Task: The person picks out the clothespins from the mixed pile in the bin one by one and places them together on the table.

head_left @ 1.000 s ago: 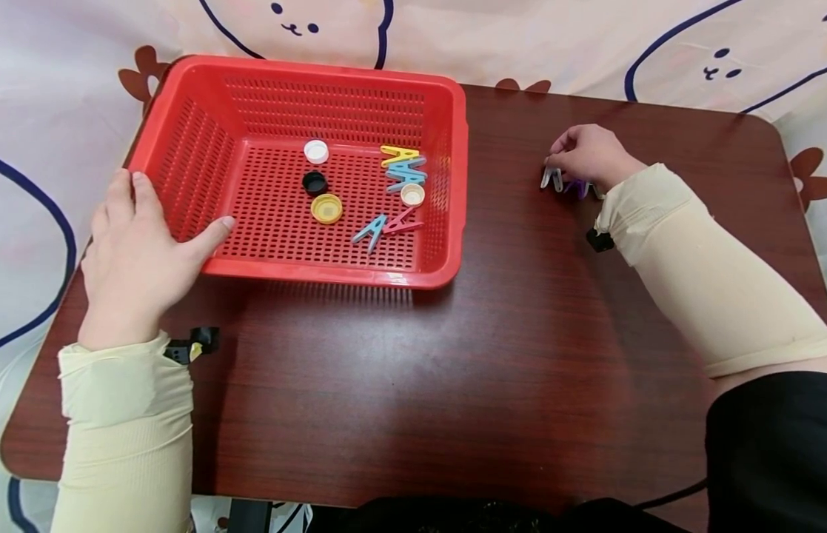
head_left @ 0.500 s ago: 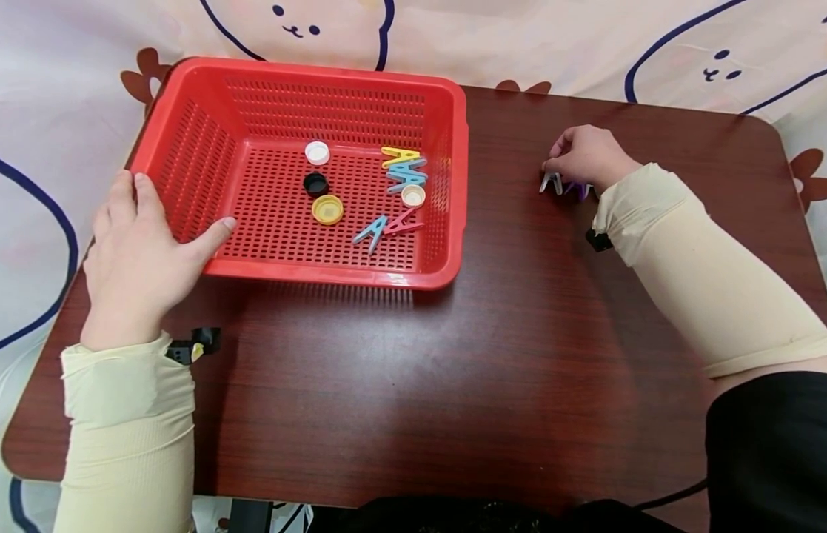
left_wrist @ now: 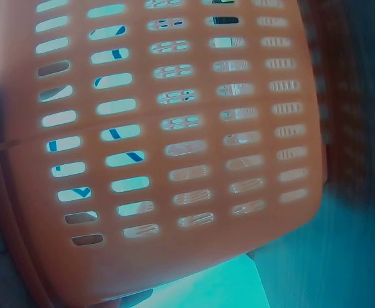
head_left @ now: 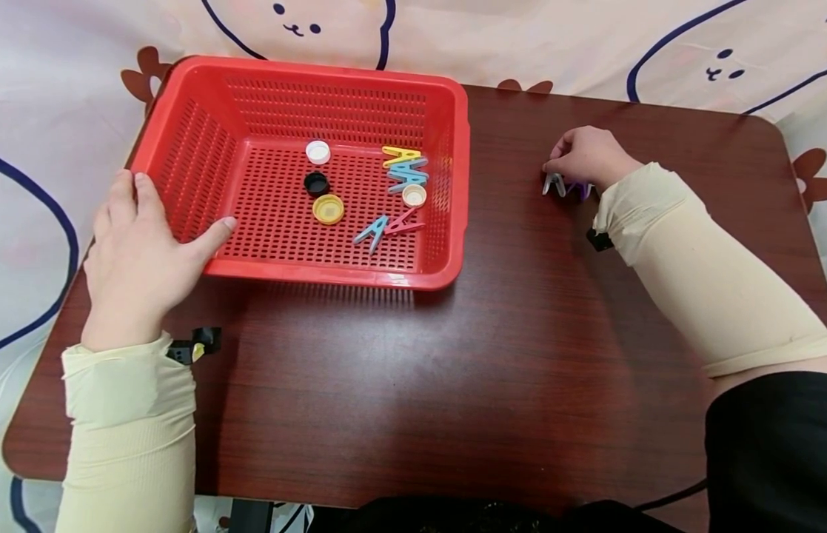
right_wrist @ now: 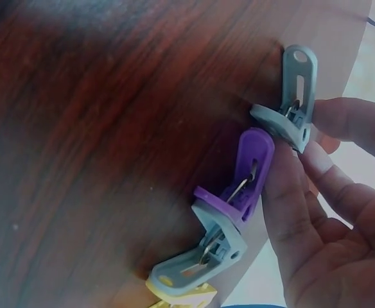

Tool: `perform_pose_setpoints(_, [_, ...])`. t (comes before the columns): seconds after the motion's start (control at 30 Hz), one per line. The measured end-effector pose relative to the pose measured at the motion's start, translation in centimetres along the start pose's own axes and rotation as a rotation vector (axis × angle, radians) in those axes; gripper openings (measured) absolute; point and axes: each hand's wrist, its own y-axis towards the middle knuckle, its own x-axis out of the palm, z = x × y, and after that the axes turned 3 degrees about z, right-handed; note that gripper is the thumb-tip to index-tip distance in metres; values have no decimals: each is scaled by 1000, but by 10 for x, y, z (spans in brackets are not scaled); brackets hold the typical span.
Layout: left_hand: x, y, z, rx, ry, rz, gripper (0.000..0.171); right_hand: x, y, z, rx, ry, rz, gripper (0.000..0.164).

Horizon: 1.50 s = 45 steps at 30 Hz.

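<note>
At the right of the table, my right hand (head_left: 589, 159) pinches a grey clothespin (right_wrist: 308, 83) between thumb and fingers, at the end of a short row. Beside it stand a purple clothespin (right_wrist: 258, 144), a second grey clothespin (right_wrist: 235, 240) and part of a yellow clothespin (right_wrist: 187, 295). My left hand (head_left: 143, 252) rests on the near left corner of a red basket (head_left: 320, 277), its fingers straight over the left rim and its thumb across the front rim. The left wrist view shows the basket's slotted outer wall (left_wrist: 149, 173).
Inside the basket lie a white cap (head_left: 317, 152), a black cap (head_left: 316, 184), a yellow cap (head_left: 329, 209) and a cream cap (head_left: 414, 196). Along its right side are a yellow clothespin (head_left: 401, 155), a pink clothespin (head_left: 403, 225) and several blue ones. A patterned cloth (head_left: 560, 44) hangs behind the table.
Almost nothing differs. The grey clothespin shifts very slightly under my right fingers, while my left hand and the basket stay put.
</note>
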Motion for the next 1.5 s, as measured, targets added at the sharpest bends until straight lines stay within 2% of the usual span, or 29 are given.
perform_pose_setpoints(0.17, [0,0,0,-6,-5,-4,106,1,0,-1,6,46,4,29])
perform_pose_setpoints(0.4, [1,0,0,-9,-8,-3,106,1,2,5,99,282,-7,30])
perform_pose_setpoints(0.63, [2,0,-1,-11,-8,-2,107,-2,1,8,91,253,18,29])
perform_pose_setpoints(0.9, [3,0,-3,-10,-11,-8,107,-4,1,7,96,268,41,28])
perform_pose_setpoints(1.0, [3,1,-3,-10,-13,-8,107,-8,-1,5,113,350,83,23])
perform_pose_setpoints(1.1, [2,1,-2,-10,-17,-6,106,-15,-5,2,137,483,123,17])
perform_pose_setpoints(1.17, [2,1,-2,-11,-17,-6,106,-20,-7,2,139,514,144,16])
perform_pose_setpoints(1.23, [1,1,-1,-10,-13,-6,106,-25,-10,5,131,484,152,17])
perform_pose_setpoints(1.33, [0,1,-1,-7,-9,-11,105,-31,-16,16,102,311,147,26])
perform_pose_setpoints(1.5, [-1,1,-1,-3,-4,-6,105,-31,-21,40,12,60,49,38])
